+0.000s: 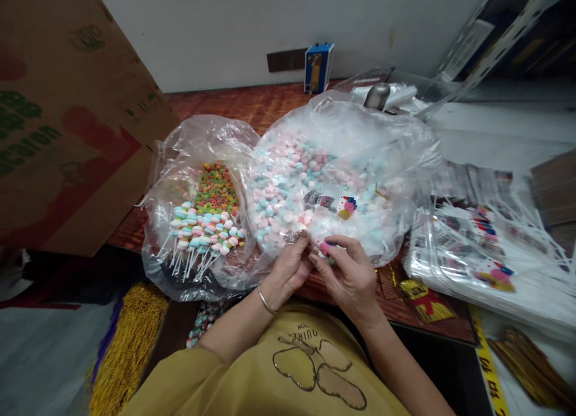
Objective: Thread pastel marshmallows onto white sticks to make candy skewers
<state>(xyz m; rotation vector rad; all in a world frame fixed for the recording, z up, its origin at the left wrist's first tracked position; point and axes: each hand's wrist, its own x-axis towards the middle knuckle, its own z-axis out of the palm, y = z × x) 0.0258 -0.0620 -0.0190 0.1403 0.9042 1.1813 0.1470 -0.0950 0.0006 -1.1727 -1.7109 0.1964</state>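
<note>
Both of my hands meet at the front edge of a large clear bag of pink and blue marshmallows. My left hand, with a bangle at the wrist, pinches one side of a small printed clear packet. The thumb and fingers of my right hand close on its other side. More printed packets lie on the big bag. To the left, marshmallow sticks rest in another open plastic bag beside small colourful rings.
A big cardboard box stands at the left. Stacked printed clear bags lie at the right, near a gold twist-tie pack. A blue device stands by the wall. Yellow fringe hangs below the table at left.
</note>
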